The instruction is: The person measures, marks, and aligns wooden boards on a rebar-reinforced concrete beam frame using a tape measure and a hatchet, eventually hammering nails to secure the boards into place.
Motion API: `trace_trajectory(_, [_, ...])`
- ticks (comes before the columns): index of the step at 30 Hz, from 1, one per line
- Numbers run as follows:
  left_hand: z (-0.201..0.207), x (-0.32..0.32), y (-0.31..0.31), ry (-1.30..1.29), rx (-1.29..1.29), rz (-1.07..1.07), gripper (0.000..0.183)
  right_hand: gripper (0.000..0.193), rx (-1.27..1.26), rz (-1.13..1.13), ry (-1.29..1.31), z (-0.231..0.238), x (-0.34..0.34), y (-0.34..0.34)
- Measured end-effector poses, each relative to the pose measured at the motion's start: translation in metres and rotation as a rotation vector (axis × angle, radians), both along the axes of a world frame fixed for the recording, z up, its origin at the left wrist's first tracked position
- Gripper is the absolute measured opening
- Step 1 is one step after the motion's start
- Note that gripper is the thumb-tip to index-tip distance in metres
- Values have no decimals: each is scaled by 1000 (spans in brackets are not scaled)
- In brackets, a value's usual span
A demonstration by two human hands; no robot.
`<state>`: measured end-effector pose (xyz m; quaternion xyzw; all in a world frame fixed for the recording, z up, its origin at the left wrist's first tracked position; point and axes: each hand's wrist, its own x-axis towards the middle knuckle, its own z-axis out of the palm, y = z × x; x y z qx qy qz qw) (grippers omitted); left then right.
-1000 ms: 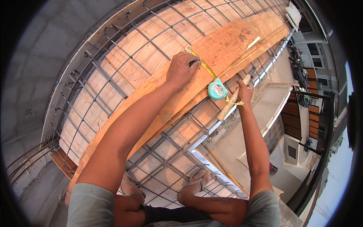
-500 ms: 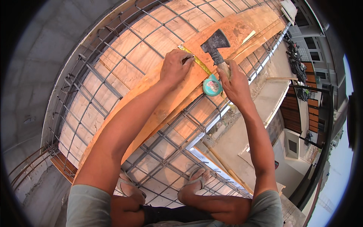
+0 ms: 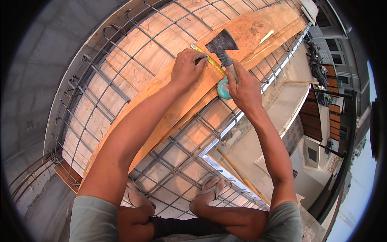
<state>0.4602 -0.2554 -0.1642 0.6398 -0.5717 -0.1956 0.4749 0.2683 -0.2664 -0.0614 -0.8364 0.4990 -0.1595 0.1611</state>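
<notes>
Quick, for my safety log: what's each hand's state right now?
Left hand: closed at the yellow tape; contents unclear.
Right hand: closed, holding the hatchet.

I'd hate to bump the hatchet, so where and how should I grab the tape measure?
Probably by the rounded lower-left edge of the tape measure's teal case, coming from the lower left of the picture, away from the hatchet. That edge shows uncovered, while the right grip hides the case's right part and the yellow tape runs out toward the upper left.
</notes>
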Motion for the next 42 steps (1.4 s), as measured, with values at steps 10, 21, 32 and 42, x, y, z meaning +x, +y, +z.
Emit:
trace_trajectory(10, [1,2,-3,-14,29,-8,19,39,72,101,206,13,3,-5])
trace_trajectory(21, [-5,6,-1,-15,8,-13,24,39,153,-166,10,18,-8,-23])
trace_trajectory(32, [-3,4,-2,17,38,-41,24,54,50,-516,-10,-54,-72,-57])
trace_trajectory(42, [-2,3,0,3,45,-26,22,72,77,-581,-66,-94,-73,-56])
